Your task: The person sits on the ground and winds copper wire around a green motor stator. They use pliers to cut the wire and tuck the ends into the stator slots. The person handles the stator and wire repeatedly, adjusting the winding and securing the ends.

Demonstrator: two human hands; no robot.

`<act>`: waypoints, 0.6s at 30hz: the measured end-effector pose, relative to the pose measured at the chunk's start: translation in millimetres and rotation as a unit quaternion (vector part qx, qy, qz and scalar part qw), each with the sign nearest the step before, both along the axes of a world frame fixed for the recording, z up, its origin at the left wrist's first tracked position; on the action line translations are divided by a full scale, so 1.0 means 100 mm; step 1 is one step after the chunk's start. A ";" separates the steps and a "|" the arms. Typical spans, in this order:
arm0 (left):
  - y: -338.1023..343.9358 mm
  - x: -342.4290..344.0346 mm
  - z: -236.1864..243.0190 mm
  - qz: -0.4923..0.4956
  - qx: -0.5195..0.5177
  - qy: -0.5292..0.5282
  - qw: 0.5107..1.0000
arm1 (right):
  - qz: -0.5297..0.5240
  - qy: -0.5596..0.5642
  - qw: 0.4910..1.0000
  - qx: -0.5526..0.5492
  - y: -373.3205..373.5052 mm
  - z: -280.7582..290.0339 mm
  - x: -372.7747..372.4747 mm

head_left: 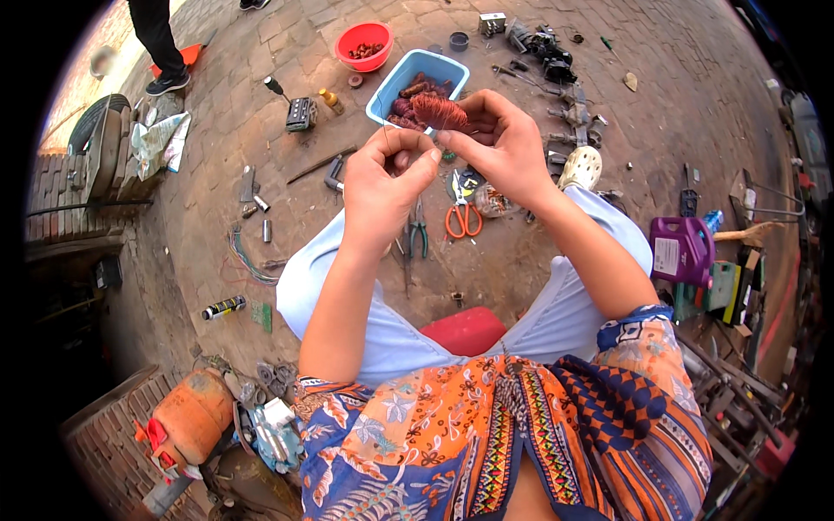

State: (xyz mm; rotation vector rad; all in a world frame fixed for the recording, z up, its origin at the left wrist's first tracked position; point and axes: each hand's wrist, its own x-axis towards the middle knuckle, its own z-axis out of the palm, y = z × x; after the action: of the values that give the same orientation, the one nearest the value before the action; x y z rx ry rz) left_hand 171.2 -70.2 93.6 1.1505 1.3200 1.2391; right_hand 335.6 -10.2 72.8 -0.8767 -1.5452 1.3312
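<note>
A bundle of reddish copper wire (439,111) is held up in my right hand (499,152), its fingers pinched at the near side. My left hand (387,182) is beside it, thumb and forefinger closed on what looks like a fine wire. Just beyond both hands is a blue plastic tub (379,102) with more dark red coils inside. On the ground below them lie orange-handled scissors (463,219), green-handled pliers (420,236) and a clear container (495,201) whose contents I cannot make out.
A red bowl (349,62) of small parts, assorted metal parts (549,56) and a purple jug (673,247) surround me on the paving. An orange cylinder (195,412) stands lower left. Another person's leg (156,43) shows at top left.
</note>
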 end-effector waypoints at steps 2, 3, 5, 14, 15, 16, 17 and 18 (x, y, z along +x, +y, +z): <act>0.02 -0.01 0.00 0.025 -0.017 -0.010 0.999 | 0.012 -0.002 1.000 -0.017 0.01 0.01 0.01; 0.03 -0.01 0.00 0.037 -0.026 -0.015 0.999 | 0.021 0.024 0.998 -0.055 0.01 0.01 0.01; 0.05 -0.03 -0.04 0.041 0.011 0.042 0.998 | 0.039 0.074 0.988 -0.132 -0.01 0.02 -0.01; 0.06 0.08 -0.01 0.093 0.141 0.275 0.946 | 0.052 0.009 0.985 -0.165 -0.01 0.04 0.03; 0.06 0.08 -0.02 0.100 0.152 0.288 0.940 | 0.056 0.009 0.985 -0.164 -0.02 0.05 0.02; 0.07 0.08 -0.03 0.100 0.150 0.276 0.944 | 0.058 0.008 0.985 -0.163 -0.02 0.05 0.02; 0.07 0.07 -0.04 0.100 0.148 0.265 0.948 | 0.062 0.008 0.985 -0.162 -0.02 0.05 0.02; 0.06 0.07 -0.05 0.101 0.146 0.253 0.951 | 0.071 0.014 0.983 -0.170 -0.02 0.05 0.02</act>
State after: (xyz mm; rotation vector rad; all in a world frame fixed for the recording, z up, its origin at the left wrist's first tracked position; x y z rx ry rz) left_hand 177.7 -63.8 88.7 1.6563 1.7032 1.3725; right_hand 337.4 -12.4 78.0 -0.9628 -1.4008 1.7384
